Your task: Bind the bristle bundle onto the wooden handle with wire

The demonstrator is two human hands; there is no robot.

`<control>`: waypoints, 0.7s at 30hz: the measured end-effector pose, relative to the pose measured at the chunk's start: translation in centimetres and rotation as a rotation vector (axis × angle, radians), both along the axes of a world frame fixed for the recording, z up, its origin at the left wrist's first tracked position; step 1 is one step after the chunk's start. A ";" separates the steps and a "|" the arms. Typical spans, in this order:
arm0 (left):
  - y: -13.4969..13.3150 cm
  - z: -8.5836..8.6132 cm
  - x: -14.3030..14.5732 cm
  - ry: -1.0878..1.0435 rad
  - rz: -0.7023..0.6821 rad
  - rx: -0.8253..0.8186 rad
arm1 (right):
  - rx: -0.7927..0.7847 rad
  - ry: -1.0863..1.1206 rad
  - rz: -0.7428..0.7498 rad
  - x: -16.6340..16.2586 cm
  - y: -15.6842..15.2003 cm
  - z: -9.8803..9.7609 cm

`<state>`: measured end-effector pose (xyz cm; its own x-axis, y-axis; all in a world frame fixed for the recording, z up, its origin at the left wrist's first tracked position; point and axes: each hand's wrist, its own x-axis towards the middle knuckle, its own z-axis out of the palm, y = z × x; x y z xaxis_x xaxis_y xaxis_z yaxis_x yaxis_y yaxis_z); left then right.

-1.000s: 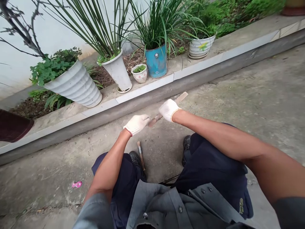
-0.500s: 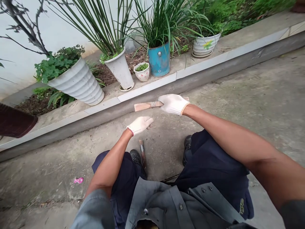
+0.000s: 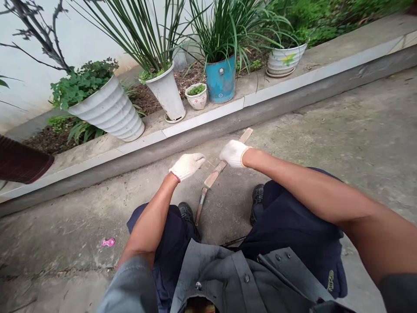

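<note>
Both my hands wear white gloves. My right hand (image 3: 233, 153) grips a flat wooden stick (image 3: 213, 176) with thin wire wound around its middle; the stick slants from upper right to lower left. My left hand (image 3: 186, 165) is closed and pinches a thin wire (image 3: 209, 163) that runs to the stick. A second narrow stick (image 3: 200, 205) lies on the concrete floor (image 3: 325, 130) between my shoes, just below the held stick's lower end.
A raised tiled curb (image 3: 208, 117) ahead carries a ribbed white pot (image 3: 109, 111), a tall white pot (image 3: 167, 93), a small bowl pot (image 3: 196, 96), a blue pot (image 3: 220, 79) and a low white pot (image 3: 286, 58). A pink object (image 3: 108, 242) lies at left.
My right hand turned the stick from level above the curb to slanting down and lowered it. My left hand rose and closed on the wire.
</note>
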<state>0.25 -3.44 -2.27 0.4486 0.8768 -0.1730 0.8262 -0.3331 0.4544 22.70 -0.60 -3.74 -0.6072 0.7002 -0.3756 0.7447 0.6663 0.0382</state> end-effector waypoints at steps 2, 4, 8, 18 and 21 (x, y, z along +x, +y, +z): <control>0.0 -0.1 -0.2 -0.007 0.026 -0.026 | -0.110 0.034 0.108 0.2 -0.8 0.4; 0.0 -0.3 -0.3 -0.047 0.039 -0.064 | -0.167 0.084 0.137 0.5 -1.2 1.1; -0.3 -1.2 -0.3 -0.121 0.072 -0.106 | -0.056 0.251 -0.056 1.1 -0.4 2.6; -1.1 -1.9 1.0 -0.098 0.008 -0.264 | 0.292 0.204 -0.426 1.8 2.6 1.7; -1.2 -1.4 0.9 -0.045 -0.030 -0.267 | 0.248 0.087 -0.392 0.3 1.7 0.4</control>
